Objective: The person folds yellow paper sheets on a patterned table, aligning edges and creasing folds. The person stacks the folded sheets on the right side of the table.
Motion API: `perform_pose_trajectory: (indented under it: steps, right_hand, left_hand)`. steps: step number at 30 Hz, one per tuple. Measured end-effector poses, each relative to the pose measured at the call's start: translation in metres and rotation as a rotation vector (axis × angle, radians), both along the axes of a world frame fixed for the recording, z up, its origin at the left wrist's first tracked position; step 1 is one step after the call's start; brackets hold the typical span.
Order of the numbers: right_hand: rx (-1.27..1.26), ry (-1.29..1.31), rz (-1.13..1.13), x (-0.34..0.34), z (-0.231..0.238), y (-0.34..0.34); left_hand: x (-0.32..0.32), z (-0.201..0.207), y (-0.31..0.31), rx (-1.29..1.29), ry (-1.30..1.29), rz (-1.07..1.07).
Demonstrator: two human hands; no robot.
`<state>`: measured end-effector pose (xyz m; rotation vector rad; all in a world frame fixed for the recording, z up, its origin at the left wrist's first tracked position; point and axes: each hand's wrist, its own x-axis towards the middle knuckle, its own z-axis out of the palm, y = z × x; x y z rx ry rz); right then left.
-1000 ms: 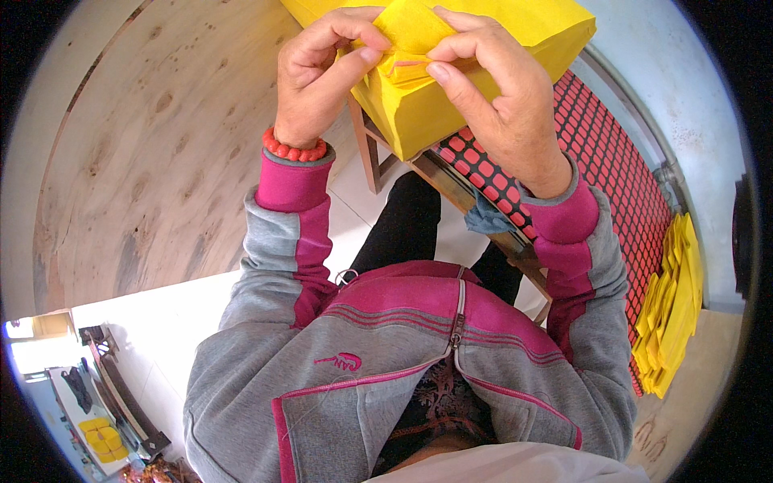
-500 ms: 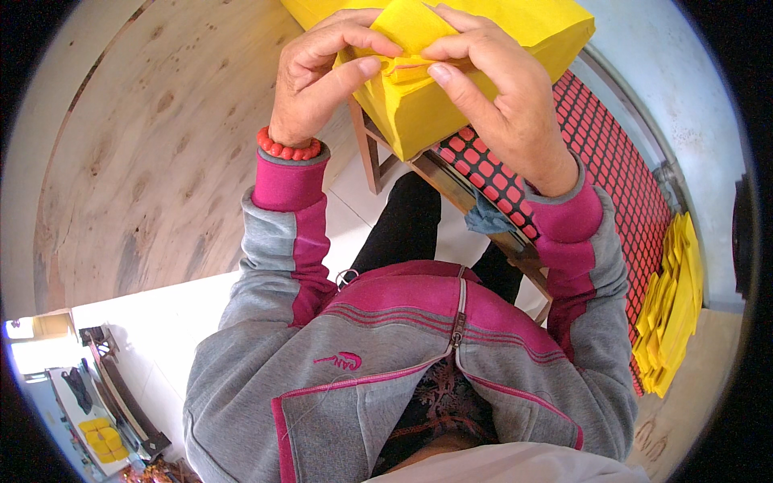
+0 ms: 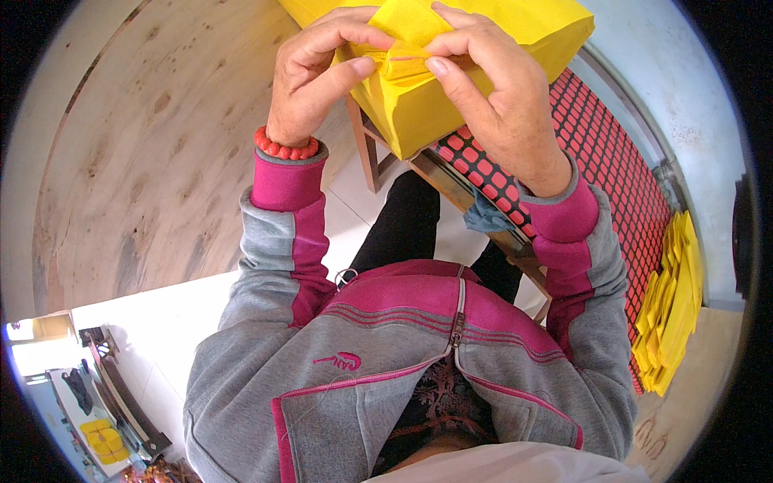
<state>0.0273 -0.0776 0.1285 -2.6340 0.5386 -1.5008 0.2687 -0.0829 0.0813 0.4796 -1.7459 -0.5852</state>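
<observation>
At the top centre of the frame, the right hand pinched the yellow bag's fold between thumb and forefinger, apparently keeping its layers together. The left hand's thumb and forefinger stood apart beside it, seemingly steadying it; whether they gripped fabric, I couldn't tell.

Pale blue wall, white floor

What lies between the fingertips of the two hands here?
In the head view, folded yellow material lies between the left hand and the right hand.
</observation>
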Motion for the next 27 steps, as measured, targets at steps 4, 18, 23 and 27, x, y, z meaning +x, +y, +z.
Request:
perform_pose_trajectory:
  steps: [4, 18, 23, 27]
  right_hand:
    - [-0.017, -0.095, 0.073, 0.0037, -0.0026, -0.0032]
    - [0.051, -0.046, 0.014, 0.0012, 0.0009, 0.0035]
    - [0.056, -0.052, 0.015, 0.0011, 0.0008, 0.0029]
    - [0.048, -0.059, 0.031, 0.0004, -0.0013, 0.0015]
  left_hand:
    - [0.0005, 0.0016, -0.0006, -0.015, -0.014, -0.009]
    - [-0.002, -0.0007, -0.0014, -0.005, 0.032, 0.047]
    - [-0.0059, -0.0005, 0.0029, 0.074, 0.069, 0.122]
    - [-0.0092, 0.0014, 0.0041, 0.074, 0.086, 0.106]
